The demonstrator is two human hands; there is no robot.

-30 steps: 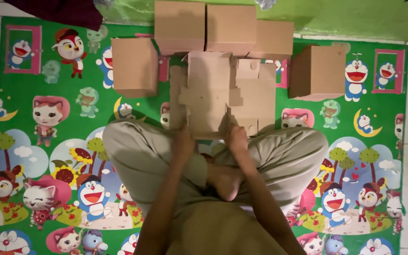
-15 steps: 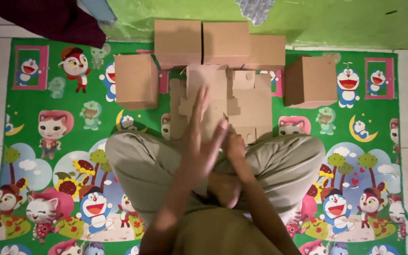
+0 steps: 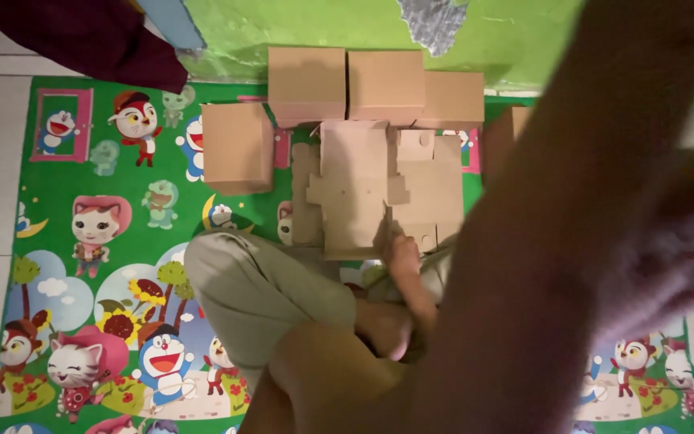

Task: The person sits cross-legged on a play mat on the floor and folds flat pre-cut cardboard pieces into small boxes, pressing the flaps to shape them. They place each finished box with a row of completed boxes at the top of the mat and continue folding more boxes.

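Observation:
I sit cross-legged on a green cartoon play mat (image 3: 82, 241). Flat brown cardboard box blanks (image 3: 355, 185) lie in a loose pile in front of my knees. My right hand (image 3: 402, 255) grips the near edge of the top blank. My left arm (image 3: 540, 241) is raised close to the camera as a large blurred bar running from the bottom centre to the top right. Its hand is not clearly shown; a blurred pinkish shape (image 3: 668, 265) at the right edge may be part of it.
Folded brown boxes stand beyond the blanks: two side by side (image 3: 307, 80) (image 3: 385, 84), one at their right (image 3: 453, 100), one on the left (image 3: 237, 147), one half hidden behind my arm (image 3: 508, 133). Dark maroon cloth (image 3: 82, 32) lies top left by the green wall (image 3: 283, 24).
My left hand has left the cardboard and swung up toward the camera, now covering the right side of the view. My right hand has stayed on the blank's near edge.

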